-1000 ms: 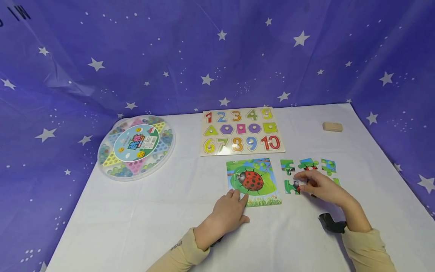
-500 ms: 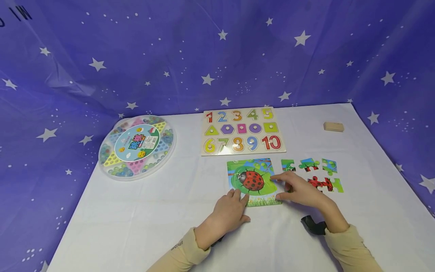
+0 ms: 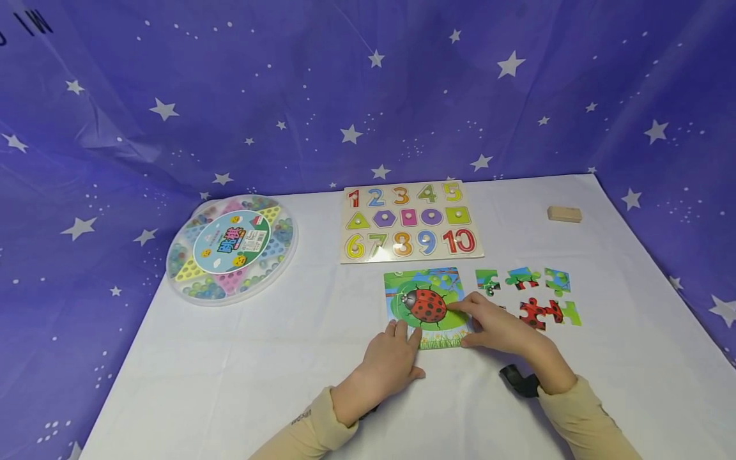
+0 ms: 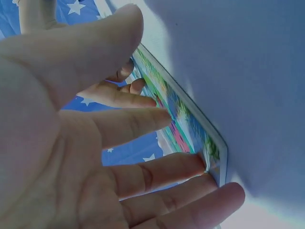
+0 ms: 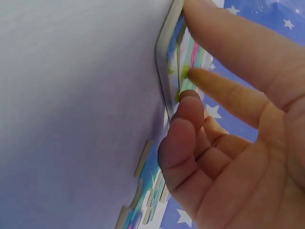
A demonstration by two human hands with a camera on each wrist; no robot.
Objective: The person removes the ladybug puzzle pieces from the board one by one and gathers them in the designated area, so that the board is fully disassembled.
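Observation:
A square ladybug puzzle [image 3: 425, 305] lies flat on the white table. My left hand [image 3: 391, 358] rests at its lower left, fingertips on the picture. In the left wrist view, its fingers [image 4: 138, 125] are extended over the puzzle's edge. My right hand [image 3: 500, 326] is at the puzzle's right side, index fingertip on the ladybug's right end and thumb by the lower right corner. The right wrist view shows its other fingers [image 5: 183, 148] bent beside the edge. Loose jigsaw pieces [image 3: 533, 313] lie to the right; one beside them is mostly hidden by my right hand.
Behind the puzzle lies a wooden number board [image 3: 411, 222]. A round Chinese checkers set [image 3: 232, 250] with marbles is at the left. A small wooden block [image 3: 565, 214] sits at the back right. A starry purple cloth [image 3: 322, 89] hangs behind the table.
My right hand has moved left from the loose pieces onto the right side of the ladybug puzzle, uncovering red pieces. My left hand has stayed in place.

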